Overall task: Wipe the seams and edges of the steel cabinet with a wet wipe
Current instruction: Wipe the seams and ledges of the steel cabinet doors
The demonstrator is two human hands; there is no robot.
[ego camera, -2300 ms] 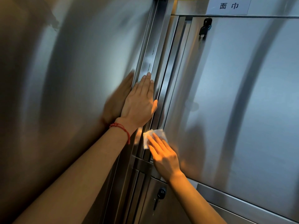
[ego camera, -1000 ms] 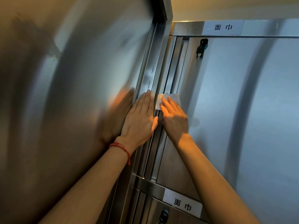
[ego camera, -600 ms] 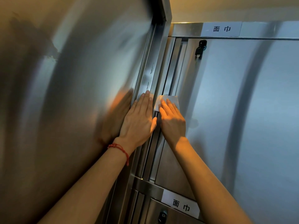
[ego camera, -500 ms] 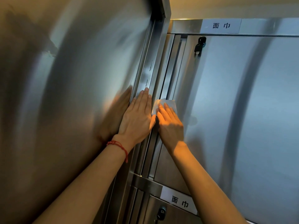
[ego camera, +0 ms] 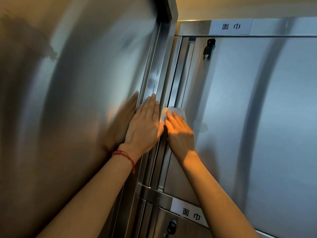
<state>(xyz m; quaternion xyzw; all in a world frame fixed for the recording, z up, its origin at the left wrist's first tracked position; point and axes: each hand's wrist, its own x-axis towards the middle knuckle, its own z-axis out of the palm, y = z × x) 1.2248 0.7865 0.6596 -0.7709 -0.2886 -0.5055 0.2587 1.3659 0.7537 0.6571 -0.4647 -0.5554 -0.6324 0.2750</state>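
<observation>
Since the earliest frame, when it was low near the crossbar, the right hand [ego camera: 180,133] has climbed the vertical seam [ego camera: 169,93] with the wet wipe [ego camera: 173,114] and now sits level with the left hand [ego camera: 145,124], so the lower stretch looks covered and the part up toward the key [ego camera: 208,48] probably remains. Both hands lie flat with straight fingers, the left braced on the steel cabinet [ego camera: 257,117] frame just left of the seam. Pressed under the right fingertips on the seam, the wipe is a small white folded square, its wetness hard to judge.
</observation>
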